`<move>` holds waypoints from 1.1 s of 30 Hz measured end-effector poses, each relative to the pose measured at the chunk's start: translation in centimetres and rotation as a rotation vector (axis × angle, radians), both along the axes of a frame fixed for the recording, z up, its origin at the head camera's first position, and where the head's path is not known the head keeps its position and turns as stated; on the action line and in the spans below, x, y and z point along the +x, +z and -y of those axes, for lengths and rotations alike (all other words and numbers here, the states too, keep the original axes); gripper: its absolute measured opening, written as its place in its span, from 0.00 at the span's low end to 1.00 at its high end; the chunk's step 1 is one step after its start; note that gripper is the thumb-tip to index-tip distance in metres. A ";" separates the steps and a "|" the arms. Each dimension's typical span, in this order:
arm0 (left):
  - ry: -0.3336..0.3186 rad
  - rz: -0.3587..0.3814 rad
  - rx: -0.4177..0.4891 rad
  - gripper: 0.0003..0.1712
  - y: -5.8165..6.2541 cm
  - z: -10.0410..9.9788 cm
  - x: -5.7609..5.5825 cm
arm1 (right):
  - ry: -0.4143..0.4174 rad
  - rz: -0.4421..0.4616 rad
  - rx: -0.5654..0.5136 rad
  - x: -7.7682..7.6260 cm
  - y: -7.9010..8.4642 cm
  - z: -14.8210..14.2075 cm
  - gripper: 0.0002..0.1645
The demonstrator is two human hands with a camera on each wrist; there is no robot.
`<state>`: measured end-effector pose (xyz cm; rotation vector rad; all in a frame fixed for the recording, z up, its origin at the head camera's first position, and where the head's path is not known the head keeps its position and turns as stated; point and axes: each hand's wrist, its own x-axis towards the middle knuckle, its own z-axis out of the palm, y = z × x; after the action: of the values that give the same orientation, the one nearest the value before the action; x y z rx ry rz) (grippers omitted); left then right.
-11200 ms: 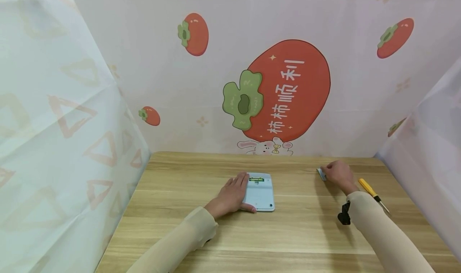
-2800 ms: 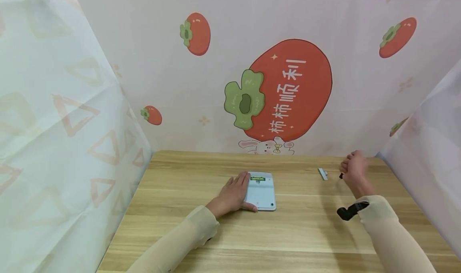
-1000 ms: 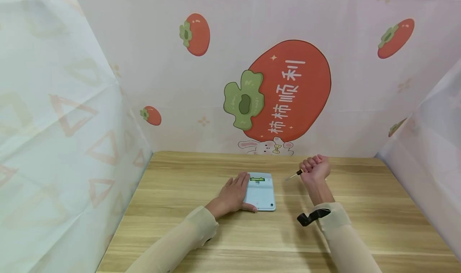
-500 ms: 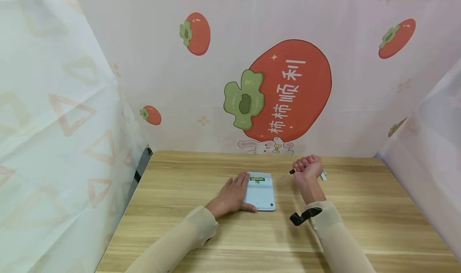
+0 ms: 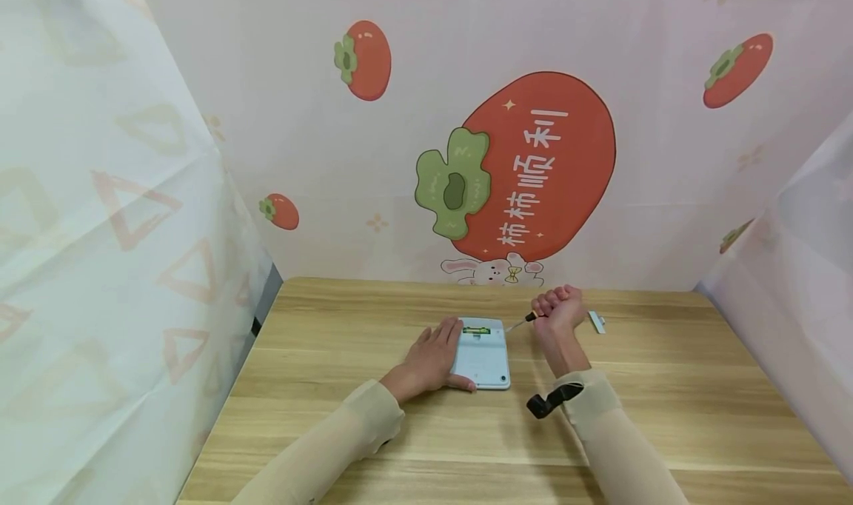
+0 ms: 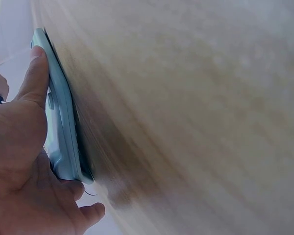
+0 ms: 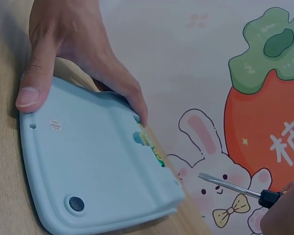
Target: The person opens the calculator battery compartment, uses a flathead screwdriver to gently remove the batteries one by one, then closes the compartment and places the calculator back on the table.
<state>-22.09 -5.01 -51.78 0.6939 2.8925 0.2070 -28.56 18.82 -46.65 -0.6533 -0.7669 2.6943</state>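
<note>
A light-blue calculator (image 5: 481, 364) lies face down on the table, its battery compartment uncovered. Inside that compartment shows a green-and-yellow battery (image 7: 153, 148). My left hand (image 5: 429, 357) holds the calculator from its left side; in the left wrist view, the thumb and fingers bracket its body (image 6: 63, 129). My right hand (image 5: 560, 314) grips a screwdriver (image 7: 230, 185) in a fist, which hides most of the handle. The steel shaft points left, with the tip near the battery end of the calculator. To the right of that hand lies the small light-blue battery cover (image 5: 597, 323).
The wooden table (image 5: 666, 416) meets a white backdrop (image 5: 320, 149) printed with persimmons at its far edge. White sheets hang along the left and right sides. A black strap with a camera (image 5: 553, 399) sticks out from the right wrist.
Earlier my right hand held the battery cover; it then left it on the table and picked up the screwdriver. It has since carried it left to the calculator. The left hand has stayed put.
</note>
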 end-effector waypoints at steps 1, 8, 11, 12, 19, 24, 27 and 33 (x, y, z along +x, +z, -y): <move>0.000 0.000 0.000 0.76 0.0 0.0 0.0 | -0.001 0.001 0.010 0.0 0.0 0.2 0.29; 0.001 -0.003 0.016 0.75 0.0 0.0 0.0 | 0.010 -0.019 0.052 -0.1 -0.4 1.1 0.30; -0.001 -0.007 0.022 0.75 -0.1 0.1 0.0 | 0.011 -0.033 0.065 -0.2 -0.4 1.3 0.30; -0.002 -0.008 0.022 0.75 -0.1 0.1 0.0 | 0.011 -0.038 0.071 -0.3 -0.5 1.4 0.30; -0.004 -0.014 0.016 0.76 -0.2 0.1 -0.2 | 0.020 -0.056 0.115 -0.3 -0.4 2.3 0.30; -0.007 -0.021 0.007 0.76 -0.2 0.0 -0.1 | 0.048 -0.059 0.153 -0.2 -0.1 3.2 0.30; -0.007 -0.019 0.005 0.76 0.0 0.0 -0.1 | 0.055 -0.055 0.185 -0.2 -0.1 3.5 0.30; -0.008 -0.016 -0.007 0.76 0.1 0.1 0.0 | 0.055 -0.059 0.258 -0.3 -0.4 4.0 0.29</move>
<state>-22.08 -5.06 -51.64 0.7086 2.9043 0.1913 -28.82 14.77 -47.01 -0.4951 -1.1061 2.5861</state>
